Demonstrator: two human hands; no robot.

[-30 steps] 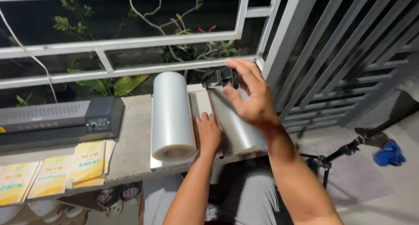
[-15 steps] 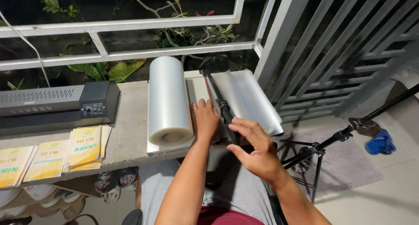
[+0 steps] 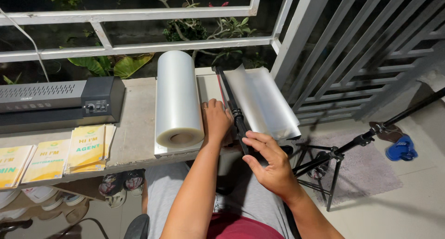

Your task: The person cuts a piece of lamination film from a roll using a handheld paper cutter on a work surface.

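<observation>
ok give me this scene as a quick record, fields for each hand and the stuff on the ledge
left hand: flat on the paper cutter base, beside the film roll
right hand: fingers on the near end of the black cutter arm
film roll: clear, lying on the cutter's left side
cut film sheet: hangs off the right of the blade
laminator: on ledge, far left
yellow cards: stacked in front of the laminator

One clear film roll [image 3: 179,97], one laminator [image 3: 55,104], three yellow card stacks [image 3: 88,147], two hands [image 3: 218,120].
</observation>
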